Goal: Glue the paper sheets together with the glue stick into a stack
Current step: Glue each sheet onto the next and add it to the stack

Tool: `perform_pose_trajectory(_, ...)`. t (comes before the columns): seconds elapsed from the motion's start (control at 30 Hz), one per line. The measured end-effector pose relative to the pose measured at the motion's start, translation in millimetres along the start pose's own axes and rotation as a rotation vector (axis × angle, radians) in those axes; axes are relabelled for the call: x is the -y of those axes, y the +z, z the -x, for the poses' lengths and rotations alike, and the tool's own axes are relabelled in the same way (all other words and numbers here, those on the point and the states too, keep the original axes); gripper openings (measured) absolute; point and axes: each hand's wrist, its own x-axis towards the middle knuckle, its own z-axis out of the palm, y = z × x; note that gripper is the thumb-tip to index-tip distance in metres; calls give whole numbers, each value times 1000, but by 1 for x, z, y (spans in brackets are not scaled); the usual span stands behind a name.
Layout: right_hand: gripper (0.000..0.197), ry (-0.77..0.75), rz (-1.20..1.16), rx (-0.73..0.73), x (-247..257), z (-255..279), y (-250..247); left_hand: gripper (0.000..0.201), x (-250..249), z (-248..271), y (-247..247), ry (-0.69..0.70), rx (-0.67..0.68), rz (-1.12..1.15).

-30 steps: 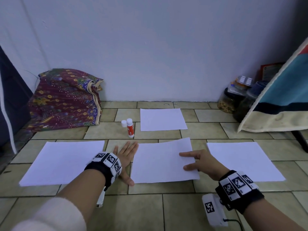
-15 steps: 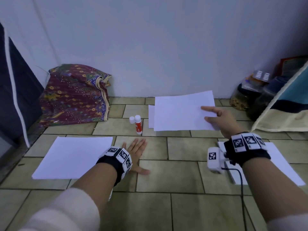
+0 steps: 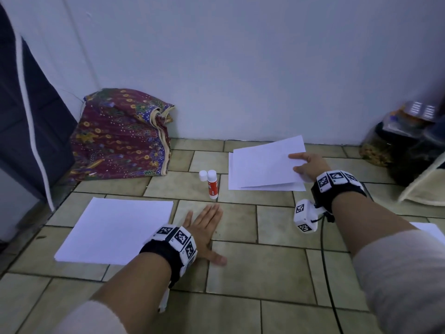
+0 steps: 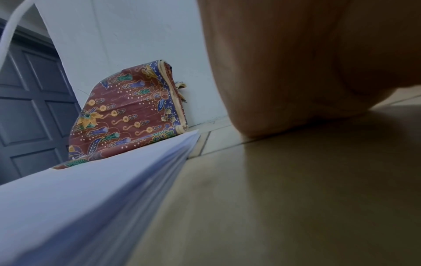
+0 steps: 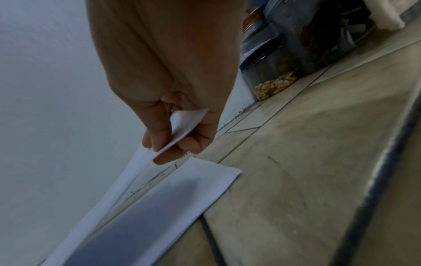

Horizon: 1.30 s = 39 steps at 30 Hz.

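My right hand (image 3: 304,168) pinches the right edge of a white paper sheet (image 3: 263,162), held tilted just above another white sheet (image 3: 267,188) lying on the tiled floor near the wall. In the right wrist view the fingers (image 5: 159,136) pinch the held sheet (image 5: 127,180) over the floor sheet (image 5: 159,203). An uncapped red-and-white glue stick (image 3: 212,183) stands left of those sheets with its white cap (image 3: 203,175) beside it. My left hand (image 3: 204,227) lies flat and open on the floor, next to a third sheet (image 3: 115,230). A corner of a further sheet (image 3: 427,231) shows behind my right forearm.
A folded patterned cloth (image 3: 120,136) leans against the wall at the back left. A dark door (image 3: 26,131) is at the far left. Jars with food (image 3: 390,145) stand at the back right, next to a cushion edge (image 3: 423,189).
My right hand lifted the middle sheet off the floor, carried it to the far sheet near the wall and lowered it over that sheet. The left hand stayed flat on the floor.
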Motion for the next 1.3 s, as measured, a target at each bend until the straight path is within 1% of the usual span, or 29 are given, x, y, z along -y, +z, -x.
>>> perform_pose_trajectory(0.07, 41, 9, 33, 5, 1, -5, 2, 155, -2, 2, -2, 0, 18, -4)
perform_pose_trajectory(0.13, 42, 6, 72, 5, 3, -7, 3, 164, -1, 2, -3, 15, 21, 11)
perform_pose_trajectory(0.17, 41, 8, 94, 2, 3, -8, 4, 165, -1, 2, -3, 19, 25, 5)
perform_pose_trajectory(0.37, 42, 20, 176, 19, 7, -11, 12, 165, -1, 3, -2, 17, 11, 36)
perform_pose_trajectory(0.5, 44, 39, 244, 42, 10, -10, 14, 164, 1, 0, -2, 23, 32, 27)
perform_pose_trajectory(0.63, 43, 64, 297, 56, 10, -9, 16, 133, -2, 3, -2, -8, 38, 11)
perform_pose_trajectory(0.67, 44, 78, 302, 69, 10, -9, 18, 128, -3, 5, -3, -12, 35, 11)
perform_pose_trajectory(0.73, 49, 93, 301, 101, 10, -10, 20, 123, -4, 6, -5, -16, 32, 10)
perform_pose_trajectory(0.83, 58, 106, 317, 138, 11, -10, 22, 123, -4, 6, -5, -17, 29, 4)
perform_pose_trajectory(0.9, 60, 105, 343, 146, 10, -10, 24, 123, -4, 7, -5, -17, 30, 2)
perform_pose_trajectory(1.03, 54, 87, 438, 134, 10, -13, 28, 122, -4, 7, -5, -20, 33, -5)
perform_pose_trajectory(1.1, 51, 102, 494, 124, 11, -14, 30, 122, -4, 6, -5, -21, 37, -6)
perform_pose_trajectory(1.3, 51, 122, 649, 72, 10, -8, 35, 124, -1, 4, -3, -8, 33, -4)
